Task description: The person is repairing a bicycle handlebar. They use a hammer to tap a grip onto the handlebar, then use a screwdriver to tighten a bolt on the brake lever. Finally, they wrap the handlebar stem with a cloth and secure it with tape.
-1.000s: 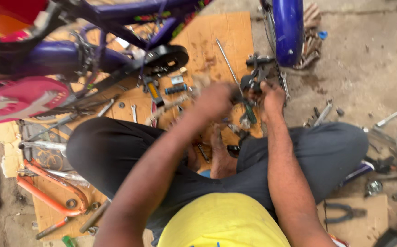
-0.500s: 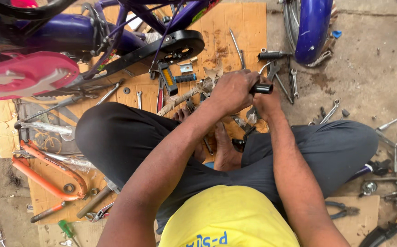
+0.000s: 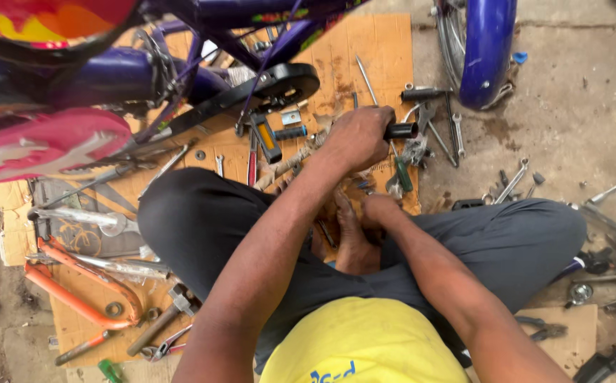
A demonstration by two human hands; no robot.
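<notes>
Fingers of the left hand (image 3: pixel 356 136) wrap a black-handled tool (image 3: pixel 400 130) at twelve o'clock over the cardboard (image 3: pixel 386 42); right hand (image 3: pixel 379 210) (grip unclear) rests near the foot (image 3: pixel 350 237).

The left hand (image 3: pixel 356 136) covers most of the black-gripped tool (image 3: pixel 400 130), so its working end stays hidden. The right hand (image 3: pixel 379 210) hides whatever it touches by the foot (image 3: pixel 350 237). The bicycle (image 3: pixel 145 64) runs off the top edge.
</notes>
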